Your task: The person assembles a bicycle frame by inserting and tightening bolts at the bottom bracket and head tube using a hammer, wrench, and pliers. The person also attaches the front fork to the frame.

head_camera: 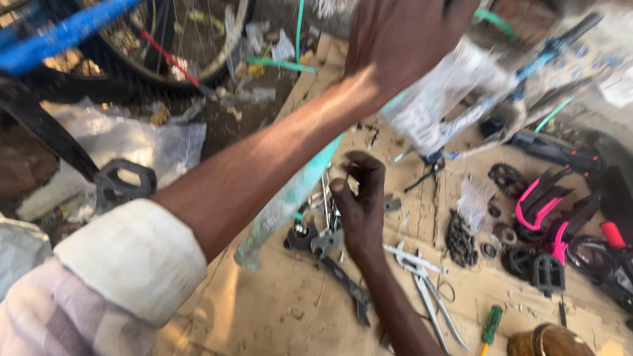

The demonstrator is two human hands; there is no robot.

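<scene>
My left hand [395, 39] reaches up to the top of the view, its arm in a rolled white sleeve, and closes on a teal bicycle frame [448, 99] wrapped in clear plastic; the fingers are blurred and partly cut off. One wrapped frame tube [283, 204] slants down under that arm. My right hand [359, 198] hovers above a sheet of cardboard [277, 310], fingers curled in against the thumb; whether something small sits between them I cannot tell. Right below it lie a black crank arm and wrench [343, 277] among small metal parts.
On the cardboard lie a chain [461, 237], pliers [428, 290], a green-handled screwdriver [491, 326], a black pedal [547, 270], a sprocket [504, 175] and pink and black parts [541, 204]. A bicycle wheel [171, 46], another pedal [125, 181] and plastic bags sit at the left.
</scene>
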